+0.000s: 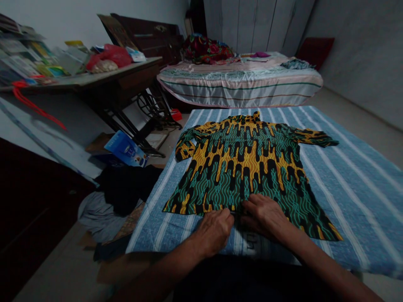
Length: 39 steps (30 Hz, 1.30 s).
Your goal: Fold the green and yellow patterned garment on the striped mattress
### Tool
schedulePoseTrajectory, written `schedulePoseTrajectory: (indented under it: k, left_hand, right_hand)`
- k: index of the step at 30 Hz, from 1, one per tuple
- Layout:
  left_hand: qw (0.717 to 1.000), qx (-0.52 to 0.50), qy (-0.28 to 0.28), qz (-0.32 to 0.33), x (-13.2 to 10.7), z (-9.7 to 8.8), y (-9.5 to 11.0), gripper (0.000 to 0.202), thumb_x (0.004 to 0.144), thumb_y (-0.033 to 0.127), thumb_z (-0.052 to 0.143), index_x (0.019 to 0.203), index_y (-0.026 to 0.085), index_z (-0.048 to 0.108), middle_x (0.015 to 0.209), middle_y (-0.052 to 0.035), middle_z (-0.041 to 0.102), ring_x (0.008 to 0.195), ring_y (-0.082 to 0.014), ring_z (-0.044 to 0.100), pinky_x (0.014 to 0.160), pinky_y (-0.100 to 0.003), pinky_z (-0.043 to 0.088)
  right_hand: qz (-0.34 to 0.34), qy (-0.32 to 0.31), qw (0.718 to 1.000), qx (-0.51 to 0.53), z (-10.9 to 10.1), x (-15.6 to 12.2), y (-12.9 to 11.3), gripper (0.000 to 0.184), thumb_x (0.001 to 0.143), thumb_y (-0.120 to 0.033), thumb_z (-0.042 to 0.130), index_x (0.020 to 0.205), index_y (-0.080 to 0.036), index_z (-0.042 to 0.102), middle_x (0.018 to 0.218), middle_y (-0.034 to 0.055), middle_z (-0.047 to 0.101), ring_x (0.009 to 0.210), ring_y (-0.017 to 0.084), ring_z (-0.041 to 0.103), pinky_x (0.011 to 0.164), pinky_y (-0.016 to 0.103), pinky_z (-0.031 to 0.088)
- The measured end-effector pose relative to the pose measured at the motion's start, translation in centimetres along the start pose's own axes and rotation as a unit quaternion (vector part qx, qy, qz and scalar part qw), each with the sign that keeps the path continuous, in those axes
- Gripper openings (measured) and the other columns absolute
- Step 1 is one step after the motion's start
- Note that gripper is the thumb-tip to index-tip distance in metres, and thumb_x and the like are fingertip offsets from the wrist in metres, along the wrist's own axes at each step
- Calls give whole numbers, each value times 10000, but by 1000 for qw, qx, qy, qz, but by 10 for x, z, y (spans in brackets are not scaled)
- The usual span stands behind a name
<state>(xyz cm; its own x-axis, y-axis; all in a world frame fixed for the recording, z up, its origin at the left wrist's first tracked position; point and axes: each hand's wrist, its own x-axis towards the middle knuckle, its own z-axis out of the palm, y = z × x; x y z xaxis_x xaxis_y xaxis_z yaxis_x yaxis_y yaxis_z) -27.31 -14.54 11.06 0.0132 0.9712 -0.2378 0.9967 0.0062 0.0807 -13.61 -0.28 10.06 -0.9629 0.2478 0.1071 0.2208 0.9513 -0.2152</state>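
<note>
A green, yellow and black patterned shirt (248, 161) lies spread on a blue and white striped cloth (333, 180), its collar away from me and its hem toward me. One sleeve reaches out to the right; the left one bends downward. My left hand (215, 230) is closed on the hem near its middle, the fingertips hidden under the knuckles. Just to its right, my right hand (262, 214) has its fingers curled together on the hem, apart from the left hand.
Beyond stands a bed (239, 86) with a floral blanket (208, 48). A cluttered sewing table (126, 69) is at the left, a red cord (37, 107) hanging off it. Dark and grey clothes (100, 214) and a blue bag (126, 149) lie low at the left.
</note>
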Motion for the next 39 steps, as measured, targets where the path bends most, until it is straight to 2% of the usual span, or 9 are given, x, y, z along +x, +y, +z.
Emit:
schedulePoseTrajectory:
  k: [3,9,14,19,23,26,29,33,39]
  left_hand:
    - [1000,8,10,9,0,1,-1,150,857,108,425,886,165,561,868,-51,584,790,-200,605,709,-316,519]
    - [998,-6,52,24,-4,1,-5,130,857,114,440,871,170,556,871,-49,586,785,-188,596,713,-297,497]
    - [997,-10,64,29,-5,1,-7,112,862,118,447,846,166,547,841,-47,575,752,-178,587,680,-278,472]
    - [997,-13,74,34,-6,3,-7,102,846,111,457,841,172,538,833,-41,569,728,-171,578,644,-276,460]
    - [997,-14,69,35,-5,2,-7,103,852,120,453,842,166,545,839,-49,567,741,-172,579,659,-279,466]
    - [997,-17,61,40,-5,1,-7,115,858,123,441,853,163,549,841,-49,570,742,-177,577,654,-287,467]
    - [997,-22,59,41,-5,2,-7,102,855,120,445,850,165,536,844,-49,569,740,-178,577,646,-290,460]
    - [997,-29,52,44,-6,5,-9,94,869,130,438,853,172,521,837,-39,567,731,-170,576,642,-276,448]
    - [998,-25,49,42,-5,5,-8,101,864,114,431,846,168,514,830,-38,564,734,-157,566,639,-262,442]
  right_hand:
    - [16,-39,999,17,-4,9,7,156,840,-194,514,707,-181,595,758,29,597,693,139,541,609,263,311]
    - [89,65,978,177,-31,19,19,228,893,-283,425,754,-183,576,630,-8,545,556,106,483,537,226,301]
    - [57,129,961,239,-51,24,25,209,884,-297,465,740,-185,566,592,-29,513,506,86,433,513,211,300]
    - [33,133,958,252,-54,25,25,194,886,-295,482,771,-179,587,598,-30,526,519,81,464,516,201,318]
    - [36,112,968,220,-46,26,29,229,907,-305,443,767,-187,581,616,-24,536,530,84,473,529,205,327]
    - [60,113,988,89,-31,23,31,225,922,-271,414,819,-187,596,663,2,564,576,112,499,550,231,323]
    - [2,129,992,-11,-13,10,23,211,924,-204,399,872,-174,601,742,39,573,666,148,507,605,267,332]
    - [-124,70,990,3,9,-16,0,120,884,-185,494,787,-189,564,748,28,554,694,165,479,636,296,324]
    - [-110,56,992,-26,30,-26,-13,121,788,-62,544,772,-181,559,756,31,571,698,177,487,650,315,324]
